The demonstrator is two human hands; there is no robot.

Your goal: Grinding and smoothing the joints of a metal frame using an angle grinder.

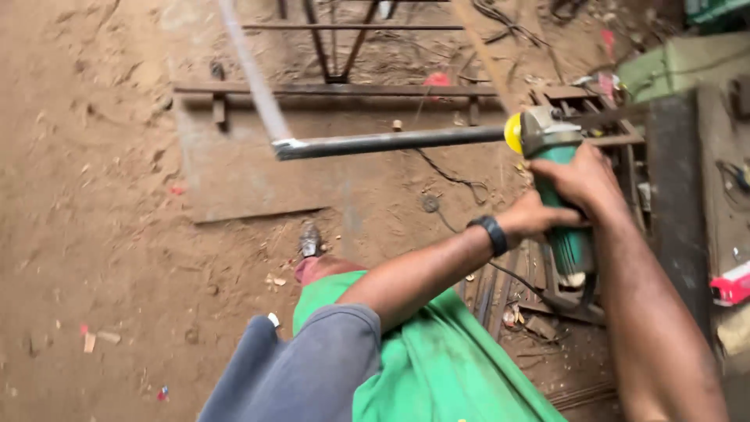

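A green angle grinder [564, 195] with a grey head and a yellow side knob points up at the middle right. My right hand [582, 180] wraps the top of its body. Just below and to the left, my left hand [537, 217], with a black wristband, grips the same body. The grinder's head meets the right end of a grey metal tube [391, 142], part of a welded frame whose second tube [248, 70] slants up to the left. The grinder's disc is hidden.
Sandy ground covers the left. A flat metal sheet [234, 172] and a rusty steel frame [336, 87] lie beyond the tube. A dark workbench [676, 187] stands at the right with a red and white object [730, 285]. My green-clad leg [422, 367] fills the bottom.
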